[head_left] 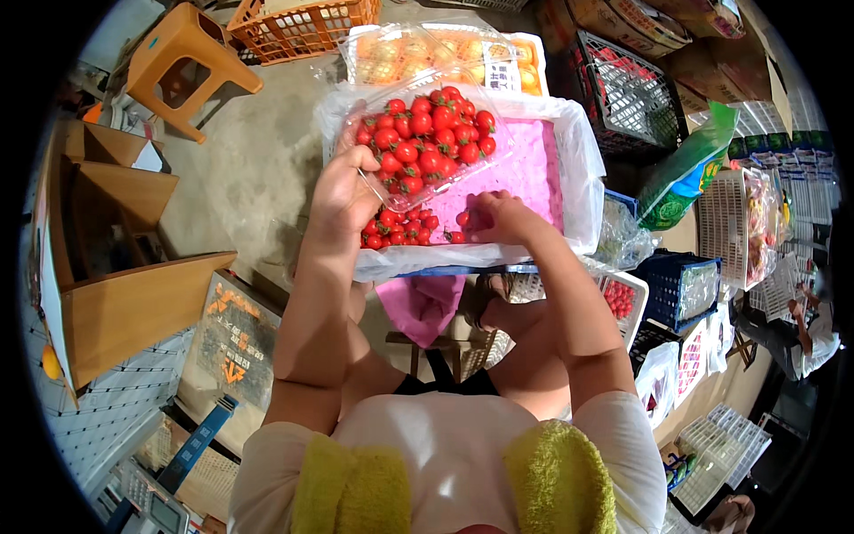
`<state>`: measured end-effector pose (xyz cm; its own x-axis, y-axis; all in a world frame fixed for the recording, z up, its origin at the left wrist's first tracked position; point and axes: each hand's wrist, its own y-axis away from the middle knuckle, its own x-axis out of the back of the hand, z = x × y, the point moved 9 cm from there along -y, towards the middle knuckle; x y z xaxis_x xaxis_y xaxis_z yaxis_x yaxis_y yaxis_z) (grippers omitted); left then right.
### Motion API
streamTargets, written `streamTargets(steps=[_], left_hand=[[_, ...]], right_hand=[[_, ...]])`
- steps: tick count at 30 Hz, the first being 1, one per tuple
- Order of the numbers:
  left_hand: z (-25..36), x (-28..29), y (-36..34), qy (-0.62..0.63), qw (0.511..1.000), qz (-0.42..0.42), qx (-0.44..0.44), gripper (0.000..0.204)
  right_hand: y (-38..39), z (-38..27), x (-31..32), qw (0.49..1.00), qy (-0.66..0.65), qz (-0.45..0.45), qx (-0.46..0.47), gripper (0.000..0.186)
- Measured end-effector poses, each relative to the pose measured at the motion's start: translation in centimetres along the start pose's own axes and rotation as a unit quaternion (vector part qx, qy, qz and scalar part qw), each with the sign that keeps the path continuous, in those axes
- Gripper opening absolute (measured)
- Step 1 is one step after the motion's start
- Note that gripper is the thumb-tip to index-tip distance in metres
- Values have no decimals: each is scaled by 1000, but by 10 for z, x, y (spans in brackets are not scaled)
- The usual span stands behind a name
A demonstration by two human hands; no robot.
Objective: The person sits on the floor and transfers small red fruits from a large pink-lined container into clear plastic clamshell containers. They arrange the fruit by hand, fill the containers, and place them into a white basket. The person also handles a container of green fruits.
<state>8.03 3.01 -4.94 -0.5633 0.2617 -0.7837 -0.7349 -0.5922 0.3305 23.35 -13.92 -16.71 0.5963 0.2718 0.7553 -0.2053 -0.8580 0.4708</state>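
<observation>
My left hand (345, 189) grips the near-left edge of a clear plastic clamshell box (418, 206), tilted above a liner-covered crate (583, 182). The box is heaped with red cherry tomatoes (429, 142), some with green stems. Down inside the crate, my right hand (505, 216) has its fingers curled at a cherry tomato (463, 218), which shows at the fingertips; the far side of the grip is hidden. More loose cherry tomatoes (400, 230) lie in the crate's near-left corner, partly beneath the box. Pink padding (535, 165) covers the crate's bottom.
Beyond the crate sits a tray of orange fruit (529, 67). An orange stool (182, 67) and an orange basket (302, 31) stand far left. On the right are a black crate (627, 93), a green bag (685, 173) and a white basket with red fruit (630, 298).
</observation>
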Motion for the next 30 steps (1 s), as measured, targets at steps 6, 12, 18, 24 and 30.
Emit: streamTargets(steps=[6,12,18,24,30], left_hand=[[13,1,2,-4,1000,10,-6,77],[23,11,-5,23,999,-2,-24,80],[27,15,-6,91,996,-16,-20,79],[31,13,-4,56,998,10,-30,79],[31,16,-4,13,999,3,-45,78]], right_hand=[[-6,-52,-19,969,-209,-65,114,53],[-19,-75,-21,985,-127,-84,83,57],[-25,-70,-43,991,6,-128,38,52],[-16,-72,-33,985,-36,-171,8,47],[-22,-73,-38,993,-10,-115,38,48]])
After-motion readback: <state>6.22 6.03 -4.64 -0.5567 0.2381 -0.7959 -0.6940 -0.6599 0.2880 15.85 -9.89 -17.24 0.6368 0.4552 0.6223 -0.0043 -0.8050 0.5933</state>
